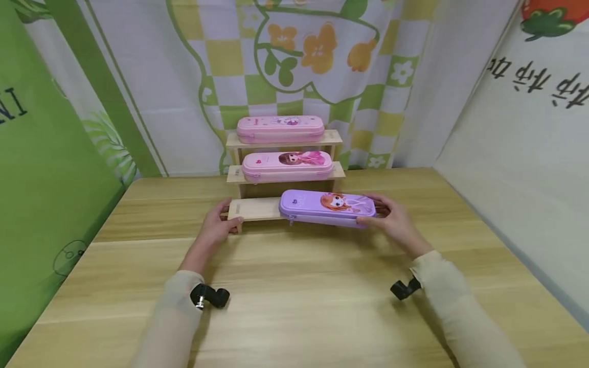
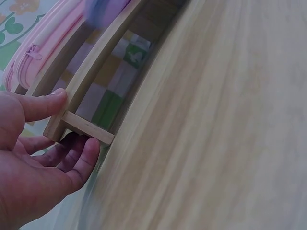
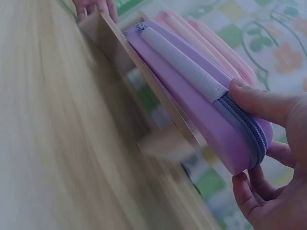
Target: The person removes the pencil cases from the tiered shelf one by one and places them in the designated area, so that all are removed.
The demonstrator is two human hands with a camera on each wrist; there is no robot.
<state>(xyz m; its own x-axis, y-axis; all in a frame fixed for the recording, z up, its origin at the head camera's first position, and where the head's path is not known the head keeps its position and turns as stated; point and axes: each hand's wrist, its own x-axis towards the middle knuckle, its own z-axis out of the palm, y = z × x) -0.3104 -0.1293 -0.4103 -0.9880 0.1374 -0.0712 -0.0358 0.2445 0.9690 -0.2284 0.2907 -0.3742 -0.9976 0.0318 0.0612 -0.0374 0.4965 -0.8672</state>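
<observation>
Fingers and thumb of the right hand (image 1: 399, 223) grasp the right end of the purple pencil case (image 1: 317, 207), which lies askew at the lowest step (image 1: 257, 208) of the wooden stand (image 1: 333, 137), jutting past its right edge; whether it rests fully there, I cannot tell. The left hand (image 1: 215, 223) pinches the step's left end, thumb on top. An upper pink case (image 1: 280, 134) and a middle pink case (image 1: 271, 166) sit on the higher steps and look done. Squaring the purple one seems left.
</observation>
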